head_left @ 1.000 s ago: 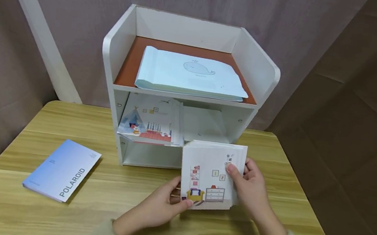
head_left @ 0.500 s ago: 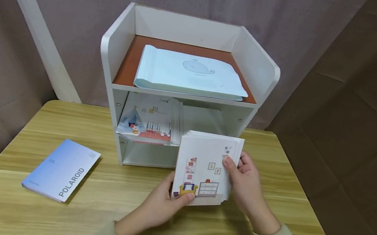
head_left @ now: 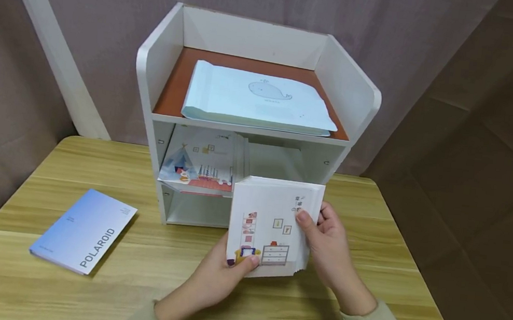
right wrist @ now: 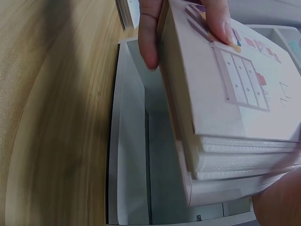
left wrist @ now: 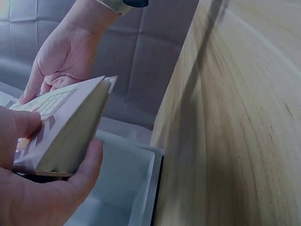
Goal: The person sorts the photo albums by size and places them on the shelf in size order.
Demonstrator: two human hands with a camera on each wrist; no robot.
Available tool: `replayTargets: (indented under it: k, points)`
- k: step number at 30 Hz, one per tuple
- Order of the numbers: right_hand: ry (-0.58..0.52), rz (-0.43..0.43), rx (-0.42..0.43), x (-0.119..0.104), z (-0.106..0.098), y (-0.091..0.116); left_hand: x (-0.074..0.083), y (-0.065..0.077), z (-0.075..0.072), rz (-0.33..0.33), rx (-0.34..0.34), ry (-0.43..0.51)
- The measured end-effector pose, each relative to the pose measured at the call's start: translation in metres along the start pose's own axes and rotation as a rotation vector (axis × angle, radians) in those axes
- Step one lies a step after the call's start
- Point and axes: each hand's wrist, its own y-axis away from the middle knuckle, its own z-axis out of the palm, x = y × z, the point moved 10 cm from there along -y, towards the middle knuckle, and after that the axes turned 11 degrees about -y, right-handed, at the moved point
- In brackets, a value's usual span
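A small white photo album (head_left: pixel 276 198), its cover printed with a drawer chest, a yellow armchair and framed pictures, is held above the table in front of the shelf. My left hand (head_left: pixel 218 276) grips its lower left corner, thumb on the cover and fingers behind. At the right edge my right hand (head_left: pixel 329 248) pinches it, with the thumb on top. Clear plastic sleeves show between the covers of the album (right wrist: pixel 221 99) in the right wrist view. The left wrist view shows the thick spine side of the album (left wrist: pixel 73 134).
Behind the hands stands a white shelf unit (head_left: pixel 162 93). A whale-printed album (head_left: pixel 262 103) lies on its brown top, and a tent-printed album (head_left: pixel 205 160) on its middle shelf. A blue-and-white POLAROID album (head_left: pixel 85 230) lies on the wooden table (head_left: pixel 129 303) at left.
Both hands have carried the photo album a little left and slightly up, toward the shelf unit. The grip looks the same, and the other albums stay where they were.
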Motion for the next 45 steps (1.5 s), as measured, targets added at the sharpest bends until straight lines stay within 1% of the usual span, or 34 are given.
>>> replayTargets:
  k: [1, 4, 8, 11, 18, 24, 26, 29, 31, 33, 35, 37, 39, 45]
  points:
    - [0.001, 0.000, -0.002, 0.000, 0.000, -0.001, -0.003, -0.001, 0.000, -0.001, 0.003, -0.002]
    - [0.010, 0.007, -0.015, 0.002, 0.000, -0.002, -0.004, 0.000, -0.004, -0.012, 0.023, -0.015]
    - [0.031, 0.024, -0.053, 0.005, 0.002, -0.003, -0.006, -0.001, -0.009, -0.040, 0.054, -0.027]
    - [0.045, 0.052, -0.086, 0.011, 0.004, -0.002, -0.005, -0.003, -0.012, -0.046, 0.061, -0.021]
    - [0.058, 0.117, -0.159, 0.025, 0.007, 0.002, 0.005, -0.007, -0.018, -0.016, 0.099, 0.014]
    - [0.053, 0.136, -0.176, 0.029, 0.007, 0.006, 0.015, -0.016, -0.023, -0.002, 0.131, 0.049]
    - [0.031, 0.140, -0.185, 0.030, 0.007, 0.006, 0.019, -0.019, -0.022, 0.002, 0.111, 0.092]
    - [-0.034, 0.154, -0.187, 0.031, 0.005, 0.006, 0.026, -0.022, -0.019, 0.006, 0.046, 0.197]
    - [-0.080, 0.171, -0.179, 0.031, 0.004, 0.004, 0.031, -0.024, -0.015, 0.003, -0.007, 0.295]
    - [-0.122, 0.187, -0.164, 0.030, 0.003, 0.002, 0.036, -0.025, -0.014, 0.002, -0.045, 0.359]
    - [-0.152, 0.197, -0.149, 0.029, 0.001, 0.000, 0.039, -0.026, -0.013, -0.012, -0.064, 0.402]
    - [-0.173, 0.200, -0.139, 0.028, 0.000, -0.003, 0.039, -0.028, -0.014, -0.030, -0.061, 0.432]
    - [-0.186, 0.197, -0.132, 0.026, -0.001, -0.005, 0.038, -0.030, -0.015, -0.055, -0.045, 0.450]
    - [-0.228, 0.203, -0.106, 0.024, -0.005, -0.008, 0.032, -0.036, -0.017, -0.091, 0.024, 0.438]
